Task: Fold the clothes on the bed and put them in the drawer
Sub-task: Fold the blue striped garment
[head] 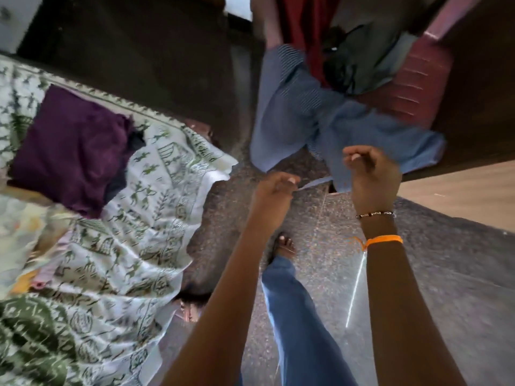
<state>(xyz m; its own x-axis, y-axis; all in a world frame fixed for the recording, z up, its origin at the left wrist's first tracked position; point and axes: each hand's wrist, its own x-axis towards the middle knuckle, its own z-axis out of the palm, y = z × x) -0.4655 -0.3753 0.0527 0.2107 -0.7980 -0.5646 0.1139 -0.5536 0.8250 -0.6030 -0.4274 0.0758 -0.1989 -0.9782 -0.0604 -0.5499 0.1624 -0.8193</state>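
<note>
A blue striped shirt (295,118) hangs spread out in front of me, its upper part reaching into a dark compartment (473,79) at the upper right. My left hand (274,190) pinches the shirt's lower edge between thumb and fingertips. My right hand (372,176), with an orange band on its wrist, has its fingers curled on the shirt's lower right part. A folded purple garment (72,146) lies on the bed (133,246), to the left of both hands, with a dark cloth peeking out from under it.
The bed has a white sheet printed with green figures. Red (301,29) and dark (351,59) clothes are piled in the compartment beside a maroon box (412,84). A wooden panel (459,193) juts out at right. My jeans leg and bare foot (284,246) stand on speckled floor.
</note>
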